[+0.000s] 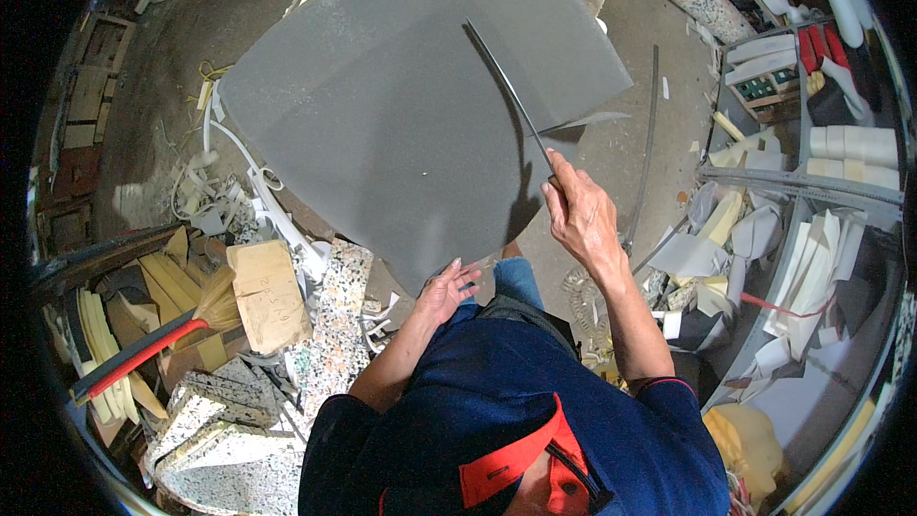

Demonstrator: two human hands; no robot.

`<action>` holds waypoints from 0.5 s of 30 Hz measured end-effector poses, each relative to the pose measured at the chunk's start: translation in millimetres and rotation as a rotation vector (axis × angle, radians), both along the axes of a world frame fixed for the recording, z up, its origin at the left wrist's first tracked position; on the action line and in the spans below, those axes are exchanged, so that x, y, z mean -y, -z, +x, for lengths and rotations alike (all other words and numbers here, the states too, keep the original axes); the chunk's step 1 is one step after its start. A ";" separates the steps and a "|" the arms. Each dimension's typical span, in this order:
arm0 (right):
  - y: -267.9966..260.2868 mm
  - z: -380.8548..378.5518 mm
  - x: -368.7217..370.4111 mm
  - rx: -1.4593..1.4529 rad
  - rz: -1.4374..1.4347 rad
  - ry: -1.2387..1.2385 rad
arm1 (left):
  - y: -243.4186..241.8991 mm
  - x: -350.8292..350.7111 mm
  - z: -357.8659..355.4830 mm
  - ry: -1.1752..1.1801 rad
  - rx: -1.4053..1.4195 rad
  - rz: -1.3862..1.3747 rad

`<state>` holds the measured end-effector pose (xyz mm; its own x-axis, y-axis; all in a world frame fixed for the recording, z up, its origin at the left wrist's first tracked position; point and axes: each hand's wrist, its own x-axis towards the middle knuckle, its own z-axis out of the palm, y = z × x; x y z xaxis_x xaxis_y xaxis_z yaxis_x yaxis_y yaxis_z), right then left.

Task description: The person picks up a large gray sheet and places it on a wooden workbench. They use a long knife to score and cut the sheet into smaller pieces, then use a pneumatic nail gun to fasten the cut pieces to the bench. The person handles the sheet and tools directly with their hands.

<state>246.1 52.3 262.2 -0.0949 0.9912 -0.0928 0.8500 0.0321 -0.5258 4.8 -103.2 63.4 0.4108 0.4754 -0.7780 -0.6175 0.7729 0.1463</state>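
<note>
A large dark grey foam sheet (372,122) lies before me on a low support, of which only pale edges show. My right hand (584,211) is closed round the handle of a long, thin knife (505,79); its blade slants up and left over the sheet. Near the blade's lower part, a slit opens from the sheet's right side, where a thin flap edge (587,120) sticks out. My left hand (448,290) is at the sheet's near edge, palm partly up, fingers apart; whether its fingertips touch the foam I cannot tell.
Speckled foam offcuts (215,444) and a piece of cardboard (269,294) lie at left, beside a broom with a red handle (143,358). White strips (279,222) trail over the floor. At right stand metal shelves (802,186) with foam scraps; a narrow dark strip (648,136) lies on the floor.
</note>
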 end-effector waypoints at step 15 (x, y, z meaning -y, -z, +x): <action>-5.1 -0.7 0.0 0.014 0.001 0.016 | 1.6 0.8 -2.2 0.007 0.012 0.002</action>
